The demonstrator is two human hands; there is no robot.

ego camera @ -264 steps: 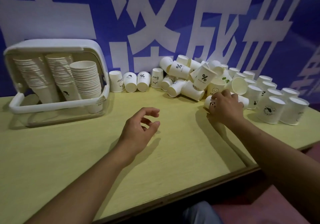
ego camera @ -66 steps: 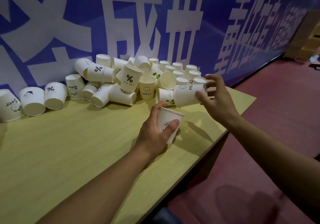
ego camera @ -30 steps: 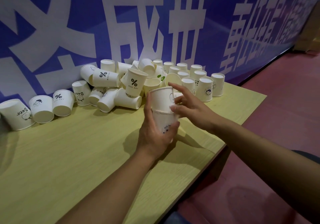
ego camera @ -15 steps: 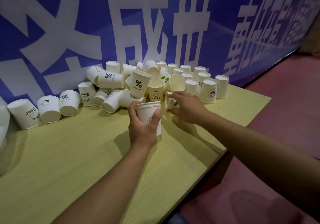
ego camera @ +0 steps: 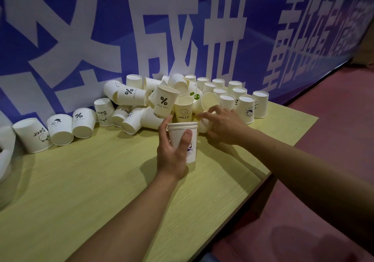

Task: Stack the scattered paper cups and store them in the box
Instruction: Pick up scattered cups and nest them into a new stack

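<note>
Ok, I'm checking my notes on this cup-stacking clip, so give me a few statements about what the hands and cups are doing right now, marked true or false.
1. The left hand grips an upright stack of cups. True.
2. The right hand rests flat on bare table, away from the cups. False: it reaches into the pile, fingers around a cup lying on its side.
3. The smiley HELLO cup stands mouth up. True.
4. The cups at the right end of the pile stand mouth up. False: they are upside down.
5. The table is red. False: it is yellow-green.
</note>
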